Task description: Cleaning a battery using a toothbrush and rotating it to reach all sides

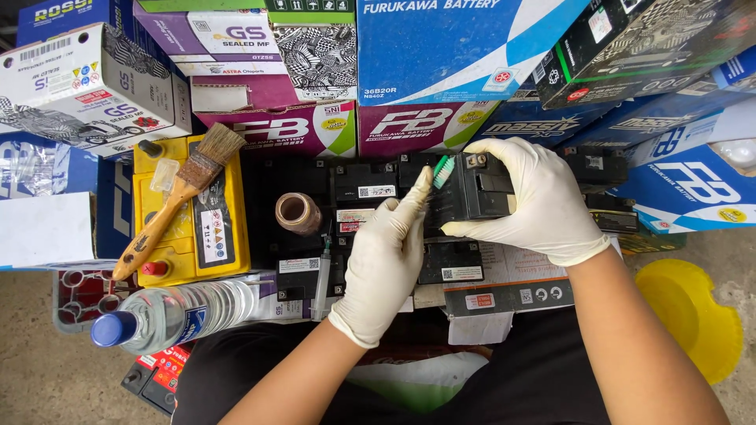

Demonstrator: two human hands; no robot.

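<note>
Concrete floor shows at both lower corners, under a workspace crowded with batteries. Nearest lies one clear plastic bottle (169, 315) with a blue cap. Two gloved hands work beyond it: the left hand (383, 264) pinches one green-bristled toothbrush (441, 171), and the right hand (538, 201) has its fingers spread over a small black battery (471, 193), the bristles touching its top edge. One paintbrush (177, 197) rests on a yellow battery (193, 216). Farthest, blue, purple and white cartons (441, 47) are stacked.

Single head-worn view, steeply downward and close over the lap, toward stacked boxes ahead.
</note>
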